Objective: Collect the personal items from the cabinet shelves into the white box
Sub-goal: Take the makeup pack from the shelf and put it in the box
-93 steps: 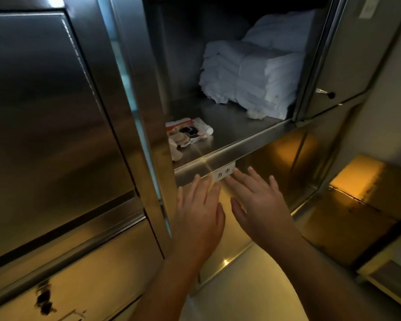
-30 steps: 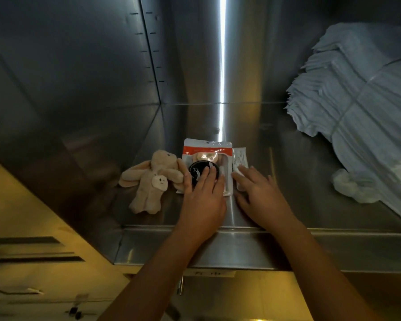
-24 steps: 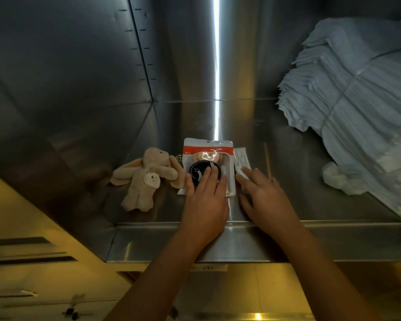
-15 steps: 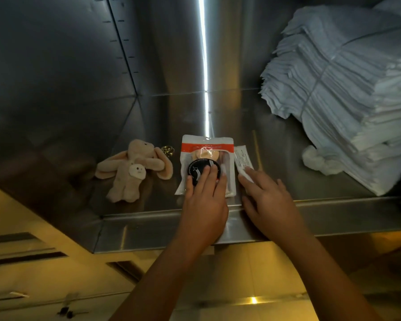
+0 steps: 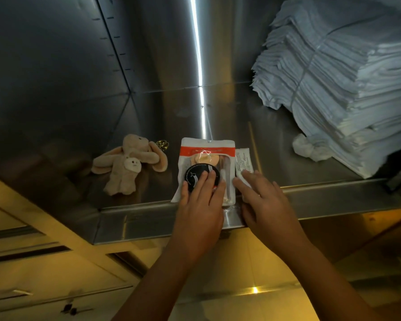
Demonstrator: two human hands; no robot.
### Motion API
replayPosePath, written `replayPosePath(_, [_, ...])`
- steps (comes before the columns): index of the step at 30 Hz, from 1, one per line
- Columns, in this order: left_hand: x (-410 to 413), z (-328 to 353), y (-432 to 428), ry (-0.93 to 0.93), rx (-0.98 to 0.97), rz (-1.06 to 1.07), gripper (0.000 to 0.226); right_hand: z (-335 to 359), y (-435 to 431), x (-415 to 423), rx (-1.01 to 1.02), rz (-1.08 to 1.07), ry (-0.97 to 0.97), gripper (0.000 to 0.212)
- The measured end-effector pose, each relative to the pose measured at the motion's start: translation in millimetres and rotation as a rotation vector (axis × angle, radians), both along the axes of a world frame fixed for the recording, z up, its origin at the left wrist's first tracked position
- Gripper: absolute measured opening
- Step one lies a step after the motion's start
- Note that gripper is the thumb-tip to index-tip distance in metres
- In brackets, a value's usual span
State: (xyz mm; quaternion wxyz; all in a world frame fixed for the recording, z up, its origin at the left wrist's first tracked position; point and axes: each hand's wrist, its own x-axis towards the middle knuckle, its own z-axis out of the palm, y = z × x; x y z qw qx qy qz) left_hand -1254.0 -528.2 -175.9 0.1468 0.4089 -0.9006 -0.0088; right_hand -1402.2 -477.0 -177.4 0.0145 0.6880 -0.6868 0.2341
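Observation:
A clear plastic pouch with a red band (image 5: 206, 156) lies at the front of the steel cabinet shelf (image 5: 310, 200), its lower edge over the lip. My left hand (image 5: 200, 205) lies flat on it, straight fingers over a round black disc (image 5: 193, 176) inside. A small white sachet (image 5: 243, 161) lies right beside the pouch, and my right hand (image 5: 263, 200) rests on its lower end with fingers extended. A beige plush rabbit keychain (image 5: 127, 165) lies to the left, untouched. The white box is not in view.
A tall tied stack of folded white cloths (image 5: 347, 84) fills the right of the shelf, with a crumpled white rag (image 5: 309, 147) at its foot. Steel walls close the back and left. Lower cabinet doors (image 5: 44, 262) show below.
Both hands have slid the pouch and sachet toward the shelf's front edge; the pouch now overhangs the lip. The view has shifted; the rabbit has stayed put.

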Motion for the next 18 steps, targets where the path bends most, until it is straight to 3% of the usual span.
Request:
replayPosePath(3, [0,6,-3,0.052,-0.016,-0.024,0.060,2,-6,-5,-0.016,0.043,0.043,0.054])
replayPosePath(9, [-3,0,-20,-0.064,-0.039,0.012,0.066,-1,-14,-11,0.045,0.109,0.053,0.053])
replayPosePath(18, [-1,-11,-19,-0.069,-0.081,0.026,0.071,-6,-11,-4,-0.027,0.102,0.009,0.050])
